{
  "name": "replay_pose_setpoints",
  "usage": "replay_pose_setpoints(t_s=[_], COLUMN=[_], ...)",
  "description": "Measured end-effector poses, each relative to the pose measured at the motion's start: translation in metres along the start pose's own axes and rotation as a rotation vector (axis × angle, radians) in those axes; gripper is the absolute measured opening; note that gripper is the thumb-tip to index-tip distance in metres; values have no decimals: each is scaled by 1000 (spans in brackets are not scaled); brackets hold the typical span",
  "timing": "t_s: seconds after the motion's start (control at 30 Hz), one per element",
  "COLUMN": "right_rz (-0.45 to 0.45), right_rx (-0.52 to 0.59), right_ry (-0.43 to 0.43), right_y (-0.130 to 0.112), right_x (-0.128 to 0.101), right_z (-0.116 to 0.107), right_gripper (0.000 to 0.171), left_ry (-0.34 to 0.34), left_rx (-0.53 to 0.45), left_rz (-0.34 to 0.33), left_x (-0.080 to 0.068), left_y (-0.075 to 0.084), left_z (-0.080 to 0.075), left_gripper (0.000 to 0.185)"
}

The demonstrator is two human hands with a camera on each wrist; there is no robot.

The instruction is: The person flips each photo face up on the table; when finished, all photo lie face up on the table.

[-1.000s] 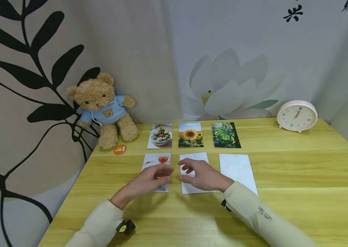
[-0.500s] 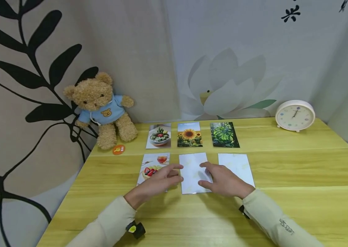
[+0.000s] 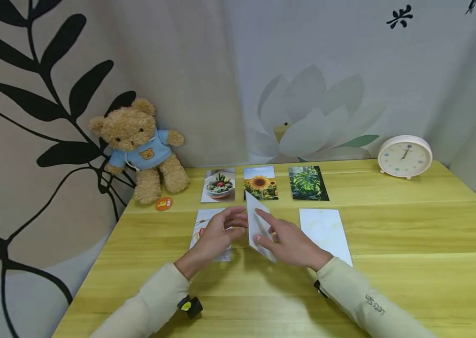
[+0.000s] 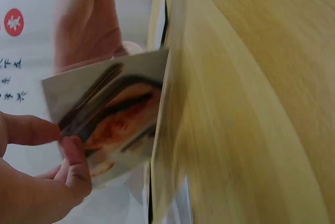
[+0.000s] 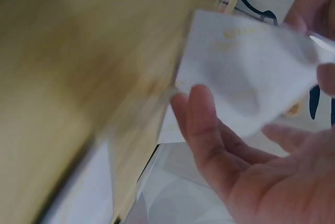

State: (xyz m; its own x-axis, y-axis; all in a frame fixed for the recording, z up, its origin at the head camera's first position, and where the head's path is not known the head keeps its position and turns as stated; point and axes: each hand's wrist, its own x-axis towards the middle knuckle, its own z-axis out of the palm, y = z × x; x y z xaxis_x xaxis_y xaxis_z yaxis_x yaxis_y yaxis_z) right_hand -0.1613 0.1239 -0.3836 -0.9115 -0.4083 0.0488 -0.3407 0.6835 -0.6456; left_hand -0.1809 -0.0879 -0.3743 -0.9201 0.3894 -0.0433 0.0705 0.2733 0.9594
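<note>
A picture card (image 3: 257,227) stands tilted up on edge between my hands, its pale back turned to the right. Its picture side (image 4: 112,114), blurred in the left wrist view, shows reddish food on a dark plate. My left hand (image 3: 218,232) pinches the card's edge between thumb and finger. My right hand (image 3: 290,239) is at the pale back with its fingers extended; whether they touch it I cannot tell. Partly under the left hand lies a card with a fruit dessert (image 3: 200,225). A face-down white card (image 3: 326,232) lies to the right.
Behind is a row of cards: a cactus bowl (image 3: 218,186), a sunflower (image 3: 260,183) and a green leaf (image 3: 308,183). A teddy bear (image 3: 145,150) sits at the back left beside an orange disc (image 3: 164,203). A round clock (image 3: 405,157) stands at the back right.
The middle card lay flat with its white back up; now it is raised on edge. My left hand went right to the card; my right hand moved right, then back left.
</note>
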Motion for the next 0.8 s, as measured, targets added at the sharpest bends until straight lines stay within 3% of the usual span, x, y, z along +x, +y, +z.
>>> replay_pose_setpoints(t_s=[0.2,0.37,0.57,0.8], right_rz=[45,75,62,44], right_rx=[134,278,557,683], right_ry=[10,-15,-3,-2], right_y=[-4,-2,-1,3], right_x=[4,3,0,-2], right_z=[3,-3,-9,-18], right_gripper=[66,64,58,57], left_ry=[-95,-115,-177,-205], left_rx=[-22,-1,-36,-88], left_rz=[25,28,-38,-96], left_x=[3,4,5,6], left_y=[2,2,4,5], left_z=[6,8,10,10], left_gripper=[57,58,57,62])
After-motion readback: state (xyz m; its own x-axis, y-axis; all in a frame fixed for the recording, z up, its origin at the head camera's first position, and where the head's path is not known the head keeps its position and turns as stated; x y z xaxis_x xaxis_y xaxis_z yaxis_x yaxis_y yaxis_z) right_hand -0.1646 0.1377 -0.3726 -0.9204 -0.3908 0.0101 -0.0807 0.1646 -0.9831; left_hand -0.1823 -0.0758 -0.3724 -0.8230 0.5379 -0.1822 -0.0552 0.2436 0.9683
